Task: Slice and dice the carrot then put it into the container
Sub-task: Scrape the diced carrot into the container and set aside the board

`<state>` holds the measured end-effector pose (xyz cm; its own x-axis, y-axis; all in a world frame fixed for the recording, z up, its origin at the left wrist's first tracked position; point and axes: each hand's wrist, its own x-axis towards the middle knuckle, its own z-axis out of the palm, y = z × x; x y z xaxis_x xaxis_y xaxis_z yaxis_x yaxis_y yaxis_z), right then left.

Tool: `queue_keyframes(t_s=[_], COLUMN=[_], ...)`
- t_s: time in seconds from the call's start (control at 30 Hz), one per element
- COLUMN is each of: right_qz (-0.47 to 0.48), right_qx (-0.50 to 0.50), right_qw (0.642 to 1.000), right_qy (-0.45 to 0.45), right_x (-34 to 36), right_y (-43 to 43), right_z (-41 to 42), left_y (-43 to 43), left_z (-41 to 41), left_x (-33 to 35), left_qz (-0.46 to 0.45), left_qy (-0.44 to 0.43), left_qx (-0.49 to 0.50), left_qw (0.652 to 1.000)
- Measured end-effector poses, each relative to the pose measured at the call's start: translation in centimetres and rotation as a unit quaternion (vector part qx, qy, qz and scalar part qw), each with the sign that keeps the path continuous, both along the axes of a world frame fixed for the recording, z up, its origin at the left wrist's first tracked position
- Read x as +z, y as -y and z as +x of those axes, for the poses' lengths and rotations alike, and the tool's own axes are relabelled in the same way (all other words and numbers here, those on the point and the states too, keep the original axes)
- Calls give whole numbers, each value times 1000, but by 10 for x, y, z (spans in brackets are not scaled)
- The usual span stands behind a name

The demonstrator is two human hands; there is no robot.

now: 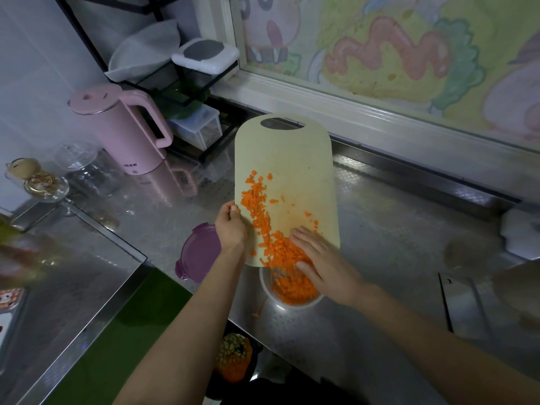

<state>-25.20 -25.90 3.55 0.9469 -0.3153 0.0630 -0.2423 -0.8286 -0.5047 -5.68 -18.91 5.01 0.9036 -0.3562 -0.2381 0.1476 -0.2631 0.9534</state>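
Sitting low in the middle of the frame on the shiny steel worktop [380, 229], the small round white container [287, 306] has a heap of orange diced carrot [295, 290] in it. Right hand [324, 264] is open, fingers flat on the carrot at the bottom edge of the pale cream plastic cutting board [286, 159], which is tilted over the container. Left hand [230, 226] grips the board's left edge. More carrot bits are scattered up the board. Round purple lid [198, 252] lies just left, pink kettle [125, 127] upper left.
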Motion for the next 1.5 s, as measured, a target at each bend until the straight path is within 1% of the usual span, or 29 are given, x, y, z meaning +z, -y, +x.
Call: queue_keyframes(t_s=[0.07,0.1,0.17,0.27,0.33,0.4,0.47,0.67,0.77,0.87,1.03,1.1,1.2,1.3,1.4,1.5], right_qz=[-6,-5,-5,17,28,19,-15,-128,-116,-161,-118,-115,-93,-103,-124,-125], right_qx=[-53,-82,-124,-140,-121,-84,-51,-4,43,79,102,92,22,-34,-48,-51], right_qw=[996,994,990,989,992,996,999,992,992,984,987,985,987,989,989,991], right_qy=[66,78,64,41,24,4,1,-13,-19,3,46,84,126,103,59,19], right_x=[-2,-3,-8,-12,-9,-5,-4,-12,-21,-25,-20,-12,11,36,54,58], right_y=[10,16,23,18,8,-3,-10,-12,-19,-26,-23,-19,-7,10,29,42], right_z=[2,2,3,9,19,29,35,28,16,1,-10,-5,14,37,58,72], left_y=[-1,-2,-4,-4,-2,0,1,1,2,5,9,10,9,6,3,2], left_z=[2,3,2,-1,-4,-6,-7,-3,-4,-3,-4,-5,-7,-10,-15,-22], left_x=[-1,-1,-2,-2,-3,-3,-2,-3,-2,0,1,3,2,1,3,6], left_qz=[1,0,-3,-7,-6,-9,-12,-6,-10,-15,-22,-27,-34,-41,-56,-65], left_qy=[6,8,9,5,-4,-10,-10,-2,6,11,25,28,32,29,24,19], left_qx=[3,3,0,0,0,0,1,2,6,-2,-19,-22,-26,-37,-52,-65], left_qw=[1000,1000,1000,1000,1000,1000,1000,1000,1000,1000,999,999,999,998,997,996])
